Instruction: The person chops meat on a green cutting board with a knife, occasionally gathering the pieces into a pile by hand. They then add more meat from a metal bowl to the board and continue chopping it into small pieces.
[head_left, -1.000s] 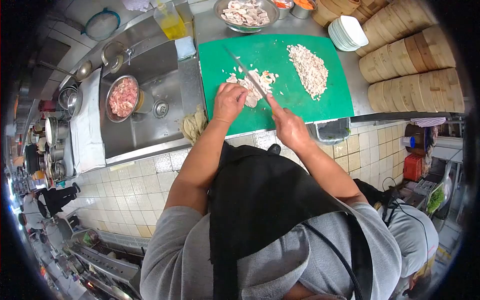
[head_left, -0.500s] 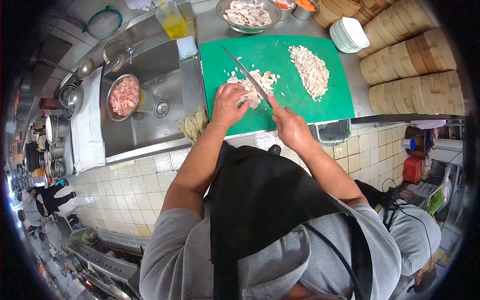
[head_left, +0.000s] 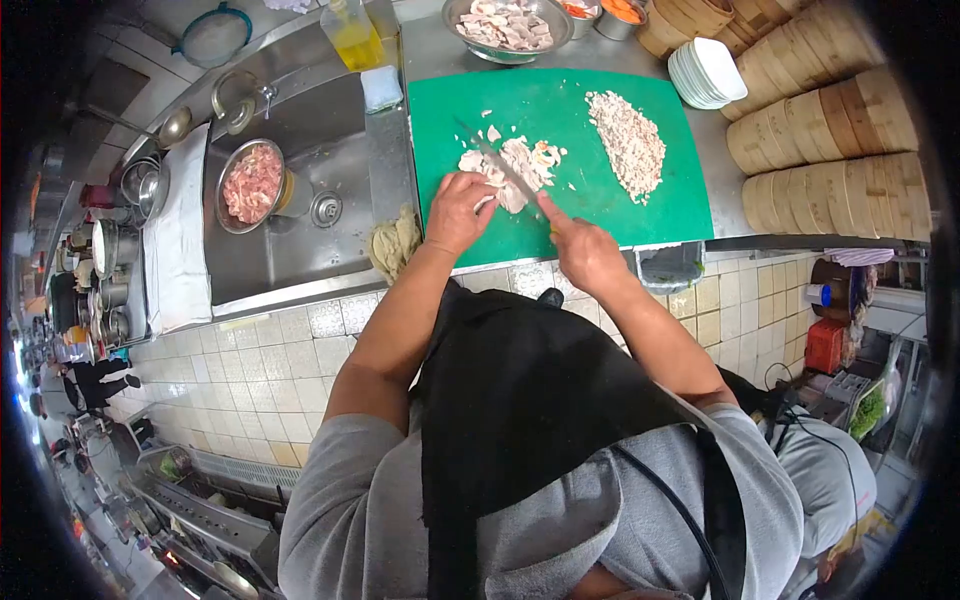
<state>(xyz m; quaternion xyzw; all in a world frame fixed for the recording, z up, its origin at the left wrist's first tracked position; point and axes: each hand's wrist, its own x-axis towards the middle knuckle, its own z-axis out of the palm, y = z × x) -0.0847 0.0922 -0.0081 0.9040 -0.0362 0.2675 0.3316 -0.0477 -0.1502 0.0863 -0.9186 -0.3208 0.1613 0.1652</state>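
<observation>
A green cutting board (head_left: 560, 105) carries a loose pile of pale meat slices (head_left: 518, 155) near its left middle. My right hand (head_left: 592, 256) is closed round the handle of a long kitchen knife (head_left: 497, 160), index finger stretched along the blade. That blade is smeared by motion and lies slantwise across the pile. Bent fingers of my left hand (head_left: 460, 212) press on the near-left edge of the slices, just left of the blade. Farther right on the board lies a heap of finely chopped pale meat (head_left: 628, 145), touched by neither hand.
Left is a steel sink (head_left: 340, 255) with a bowl of raw pink meat (head_left: 252, 186). A metal bowl of meat pieces (head_left: 508, 24) stands behind the board. White plates (head_left: 706, 74) and bamboo steamers (head_left: 835, 197) stand right. A cloth (head_left: 392, 243) hangs at the sink edge.
The knife blade, sharp before, is now blurred and sits slightly lower across the slices. Both hands keep nearly the same places. The whole view has shifted a little.
</observation>
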